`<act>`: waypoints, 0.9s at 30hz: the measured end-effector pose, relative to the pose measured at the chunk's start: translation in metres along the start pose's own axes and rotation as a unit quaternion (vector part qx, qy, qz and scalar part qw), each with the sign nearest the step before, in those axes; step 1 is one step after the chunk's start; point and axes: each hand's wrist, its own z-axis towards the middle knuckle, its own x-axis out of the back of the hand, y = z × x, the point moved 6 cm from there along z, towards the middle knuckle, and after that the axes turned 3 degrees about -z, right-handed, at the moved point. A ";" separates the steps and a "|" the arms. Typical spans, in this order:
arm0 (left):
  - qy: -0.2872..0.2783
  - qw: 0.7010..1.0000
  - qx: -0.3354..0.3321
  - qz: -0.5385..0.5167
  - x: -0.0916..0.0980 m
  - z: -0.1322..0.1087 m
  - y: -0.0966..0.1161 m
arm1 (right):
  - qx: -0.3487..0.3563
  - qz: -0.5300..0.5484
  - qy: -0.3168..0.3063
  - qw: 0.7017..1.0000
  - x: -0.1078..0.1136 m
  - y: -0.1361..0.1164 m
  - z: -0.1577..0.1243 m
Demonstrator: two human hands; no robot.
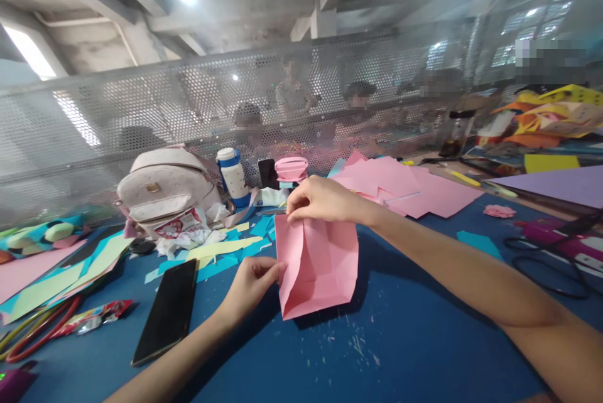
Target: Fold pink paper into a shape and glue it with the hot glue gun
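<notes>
The right hand [320, 201] pinched the pink paper [316, 265] at its top edge and the left hand [249, 284] pinched its left edge, the sheet hanging below the right fingertips (lower corner touching the table [424, 340]), so uneven pulling might have torn it or skewed the fold.

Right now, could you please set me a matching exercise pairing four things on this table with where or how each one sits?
Things:
1. pink paper
2. phone
3. backpack
4. bottle

Places or states:
A. lies flat on the blue table, screen dark
B. pinched by the left hand and the right hand
C. sits at the back left, by the mesh fence
D. stands upright, white cap on top

Pairs: 1-B, 2-A, 3-C, 4-D.
</notes>
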 end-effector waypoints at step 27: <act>0.017 0.998 0.012 -0.063 -0.001 -0.001 -0.011 | 0.302 -0.221 -0.072 0.925 -0.040 -0.054 -0.023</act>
